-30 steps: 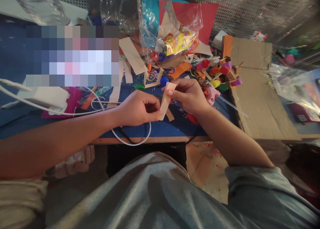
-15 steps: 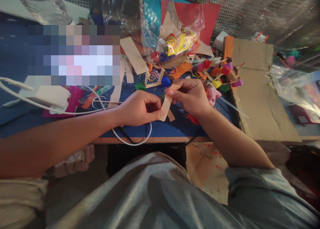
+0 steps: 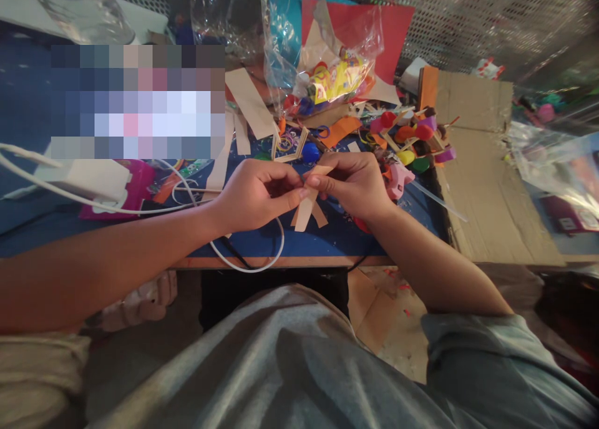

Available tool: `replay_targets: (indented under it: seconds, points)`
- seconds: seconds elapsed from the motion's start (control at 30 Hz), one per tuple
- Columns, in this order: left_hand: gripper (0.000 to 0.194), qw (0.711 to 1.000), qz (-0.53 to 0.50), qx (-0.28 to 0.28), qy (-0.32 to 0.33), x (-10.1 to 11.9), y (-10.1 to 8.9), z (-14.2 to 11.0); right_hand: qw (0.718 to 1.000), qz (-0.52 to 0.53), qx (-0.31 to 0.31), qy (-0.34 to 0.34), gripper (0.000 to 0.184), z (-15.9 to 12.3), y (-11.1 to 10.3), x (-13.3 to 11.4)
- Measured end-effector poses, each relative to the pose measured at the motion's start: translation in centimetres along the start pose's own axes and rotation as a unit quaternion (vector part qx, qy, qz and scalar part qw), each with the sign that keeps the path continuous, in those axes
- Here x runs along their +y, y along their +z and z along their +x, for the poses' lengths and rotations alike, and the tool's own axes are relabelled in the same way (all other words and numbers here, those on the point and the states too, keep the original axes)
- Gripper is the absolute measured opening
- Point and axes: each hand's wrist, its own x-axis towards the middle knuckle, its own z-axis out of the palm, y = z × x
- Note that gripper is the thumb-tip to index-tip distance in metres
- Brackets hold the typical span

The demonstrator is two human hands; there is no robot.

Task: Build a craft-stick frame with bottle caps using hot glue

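A narrow tan paper strip is pinched between my two hands over the near part of the blue table. My left hand grips its middle between thumb and fingers. Close beside it, my right hand holds the upper end, thumb on top. Beneath the strip, another small brown strip shows on the table. Just beyond my hands lie a blue cap and a small frame of wooden sticks. A pink tool, perhaps a glue gun, lies right of my right hand, partly hidden.
A white cable loops near the table edge. At left sits a white adapter. Cardboard covers the right side. Bottle caps and sticks, a clear plastic bag and red paper lie farther back.
My left hand has shifted up along the strip toward my right hand, closing the gap. The strip's lower end now extends below my left thumb.
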Motion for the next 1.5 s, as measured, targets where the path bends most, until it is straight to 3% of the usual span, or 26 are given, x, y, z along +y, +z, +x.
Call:
replay_targets:
  seconds: [0.23,0.43,0.53,0.67,0.77,0.9,1.03,1.17,1.37,1.5]
  points:
    - [0.023,0.999,0.015,0.034,0.024,0.0,-0.1,0.0,0.998,0.011,0.056,-0.012,0.043,0.0,0.0,0.6]
    - [0.040,0.998,0.031,0.047,0.008,-0.3,-0.1,0.0,0.991,-0.043,0.087,-0.091,0.034,-0.5,0.3,0.4]
    - [0.045,0.998,0.019,0.059,0.002,-0.2,0.0,0.0,0.989,-0.052,0.093,-0.100,0.030,-1.1,0.3,0.2]
    - [0.053,0.997,-0.038,0.068,-0.013,-0.1,0.1,0.1,0.991,-0.061,0.064,-0.103,0.025,-1.6,0.0,0.2]
    - [0.056,0.996,-0.050,0.081,0.000,-0.1,0.1,0.1,0.983,-0.079,0.019,-0.166,0.014,-1.7,-0.5,0.3]
    - [0.056,0.994,-0.031,0.102,0.022,0.0,0.0,0.0,0.964,-0.107,-0.030,-0.243,0.031,-1.4,-0.9,0.2]
    - [0.054,0.993,-0.005,0.117,0.021,0.2,-0.2,-0.2,0.951,-0.117,-0.045,-0.283,0.029,-1.0,-0.8,0.0]
    - [0.049,0.994,0.001,0.107,0.024,0.4,-0.3,-0.4,0.944,-0.129,-0.043,-0.300,0.022,-0.8,-0.6,0.3]
    - [0.047,0.992,-0.060,0.106,0.042,0.1,0.0,-0.4,0.925,-0.176,0.010,-0.336,0.009,-0.5,-0.6,0.8]
    - [0.050,0.994,-0.095,0.049,0.026,0.1,0.1,-0.4,0.918,-0.187,0.034,-0.347,0.010,-0.5,-0.5,0.8]
